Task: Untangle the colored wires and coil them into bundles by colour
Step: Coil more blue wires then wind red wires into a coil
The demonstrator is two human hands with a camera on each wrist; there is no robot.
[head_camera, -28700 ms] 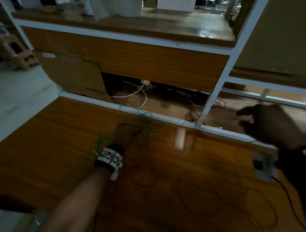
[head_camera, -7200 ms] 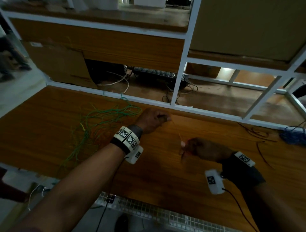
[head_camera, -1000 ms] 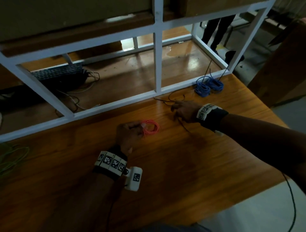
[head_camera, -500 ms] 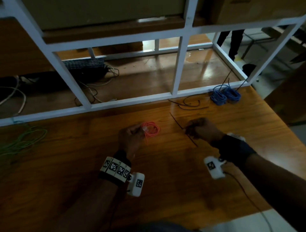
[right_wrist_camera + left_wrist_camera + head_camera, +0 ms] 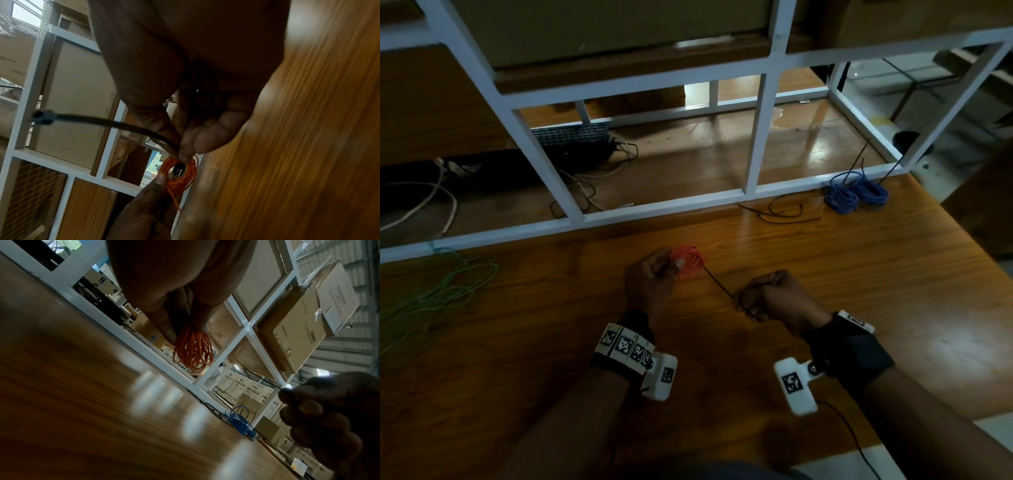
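Observation:
My left hand [image 5: 669,269] pinches a small coil of orange wire [image 5: 688,262] just above the wooden table [image 5: 859,291]. In the left wrist view the coil [image 5: 193,352] hangs as several loops below the fingers. My right hand [image 5: 743,305] grips a thin black cable tie [image 5: 717,282], whose far end reaches the coil. The right wrist view shows the tie [image 5: 98,121] running through my fingertips [image 5: 197,142] and its tip inside the orange coil [image 5: 180,175]. Loose green wire [image 5: 438,294] lies at the table's left. Blue coils [image 5: 856,193] lie at the far right.
A white metal frame [image 5: 661,209] runs along the table's back edge, with a keyboard [image 5: 571,133] and cables on the shelf behind it. A few more black ties [image 5: 780,214] lie near the frame, left of the blue coils. The table's right edge drops to the floor.
My right hand picked a black tie from beside the frame and brought it left to the orange coil. The left hand kept holding the coil.

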